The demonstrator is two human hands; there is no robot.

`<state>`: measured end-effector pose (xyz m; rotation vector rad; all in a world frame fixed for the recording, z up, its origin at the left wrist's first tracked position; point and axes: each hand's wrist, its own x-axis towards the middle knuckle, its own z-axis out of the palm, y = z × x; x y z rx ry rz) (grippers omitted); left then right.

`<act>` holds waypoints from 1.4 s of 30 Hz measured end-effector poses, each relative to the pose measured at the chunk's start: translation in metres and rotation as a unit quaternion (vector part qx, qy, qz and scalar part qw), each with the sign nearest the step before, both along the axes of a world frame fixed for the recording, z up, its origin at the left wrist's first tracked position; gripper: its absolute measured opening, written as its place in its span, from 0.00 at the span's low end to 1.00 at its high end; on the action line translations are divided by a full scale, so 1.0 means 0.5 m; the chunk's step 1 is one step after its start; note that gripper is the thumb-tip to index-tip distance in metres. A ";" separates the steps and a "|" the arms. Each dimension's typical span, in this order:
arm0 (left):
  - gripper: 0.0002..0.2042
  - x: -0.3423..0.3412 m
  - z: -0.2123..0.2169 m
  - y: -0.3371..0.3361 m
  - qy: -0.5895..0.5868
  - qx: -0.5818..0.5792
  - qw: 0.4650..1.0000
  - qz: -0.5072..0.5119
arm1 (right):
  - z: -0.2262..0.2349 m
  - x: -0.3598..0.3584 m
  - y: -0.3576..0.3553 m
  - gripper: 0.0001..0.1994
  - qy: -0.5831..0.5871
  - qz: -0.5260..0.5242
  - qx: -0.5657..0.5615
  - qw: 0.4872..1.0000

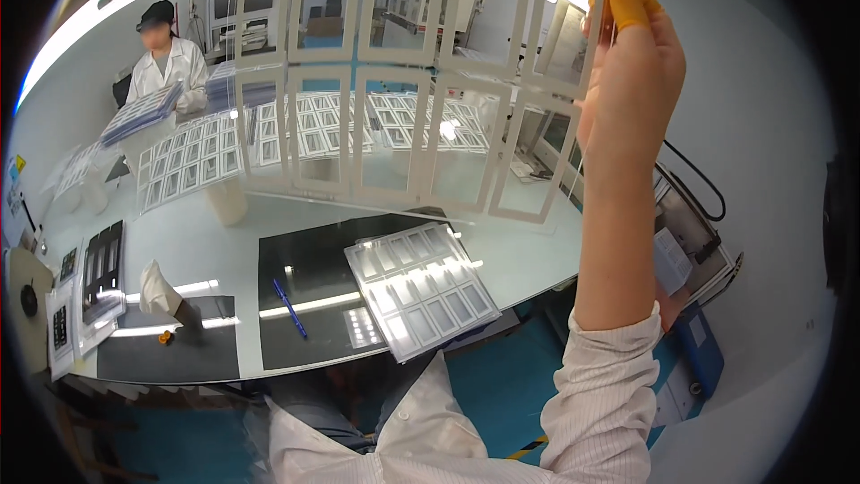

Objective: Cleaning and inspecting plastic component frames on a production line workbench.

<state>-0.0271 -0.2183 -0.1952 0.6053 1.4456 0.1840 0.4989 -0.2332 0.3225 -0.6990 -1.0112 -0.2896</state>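
Right hand, orange cot on fingertip, pinches the top-right corner of a clear sheet w/ white frame cells, held up vertical above the glass table, well over the tray of frames lying flat there. Best kept to edge-only grip, sheet hanging plumb, no twist, so light shows defects. Sheet: see-through, grid of white rectangles in rows, slightly bowed. Left hand not in shot, only a sleeve low down; grip can't tell.
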 end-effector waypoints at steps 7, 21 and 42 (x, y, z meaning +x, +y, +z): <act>0.22 -0.022 0.005 0.058 0.031 0.032 0.993 -0.110 | 0.069 -0.068 -0.014 0.07 0.041 -0.011 0.018 0.999; 0.18 0.005 -0.105 -0.095 0.013 0.059 0.983 -0.173 | 0.051 -0.028 -0.030 0.09 0.022 0.006 0.001 1.000; 0.13 0.076 -0.198 -0.314 0.006 0.089 0.946 -0.311 | 0.023 -0.013 -0.021 0.12 0.046 0.048 -0.043 0.997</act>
